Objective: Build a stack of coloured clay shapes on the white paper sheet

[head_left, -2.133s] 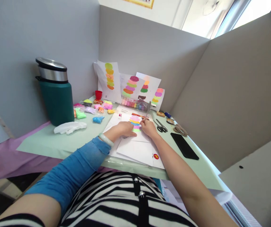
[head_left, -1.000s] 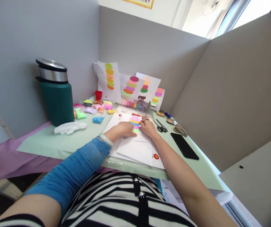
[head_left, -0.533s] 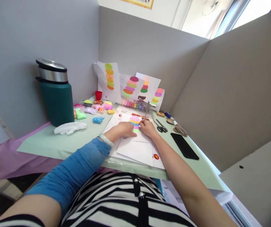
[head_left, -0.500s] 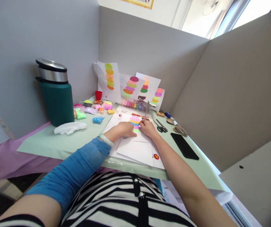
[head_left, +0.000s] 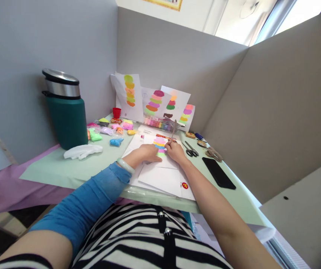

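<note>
A white sheet of paper [head_left: 168,162] lies in front of me, bearing a stack of pink, yellow, blue, violet and green bands [head_left: 159,141]. On its left side rests my left hand [head_left: 149,152], fingers laid flat and thumb apart, holding nothing. My right hand [head_left: 174,150] is closed round a long, thin, greyish-brown stick [head_left: 174,130], which points up and away. Its lower end is hidden by my fingers, so I cannot tell whether it is a brush or a pen. Both hands touch the sheet beside the coloured bands.
Left stand a green flask [head_left: 67,119], a white glove [head_left: 83,151] and several bagged clay lumps [head_left: 106,130]. Behind are a red cup [head_left: 116,112], painted sheets [head_left: 134,95] and a set of colours [head_left: 157,123]. Scissors [head_left: 190,150] and a black phone [head_left: 218,172] lie right. Grey partitions surround the table.
</note>
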Motion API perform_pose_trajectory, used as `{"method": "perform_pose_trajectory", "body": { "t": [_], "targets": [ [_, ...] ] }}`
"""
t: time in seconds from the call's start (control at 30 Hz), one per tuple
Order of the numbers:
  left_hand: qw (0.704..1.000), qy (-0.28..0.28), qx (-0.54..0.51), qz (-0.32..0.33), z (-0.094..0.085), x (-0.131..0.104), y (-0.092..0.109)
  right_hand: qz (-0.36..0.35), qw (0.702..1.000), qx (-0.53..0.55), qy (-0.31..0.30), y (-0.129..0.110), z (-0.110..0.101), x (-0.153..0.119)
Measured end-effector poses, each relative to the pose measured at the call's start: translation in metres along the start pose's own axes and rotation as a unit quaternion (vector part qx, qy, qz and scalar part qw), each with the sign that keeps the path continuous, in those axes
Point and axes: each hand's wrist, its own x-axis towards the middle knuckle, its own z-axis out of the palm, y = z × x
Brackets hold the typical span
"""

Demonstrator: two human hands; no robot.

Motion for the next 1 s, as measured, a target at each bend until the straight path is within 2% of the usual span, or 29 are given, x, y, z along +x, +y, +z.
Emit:
{"method": "perform_pose_trajectory", "body": {
  "t": [1.0],
  "targets": [
    [1.0,-0.004,-0.006,-0.006,-0.0033,-0.0036,0.0023,0.002,0.999,0.035,0.0,0.0036,0.0039,0.0016]
  ]
}}
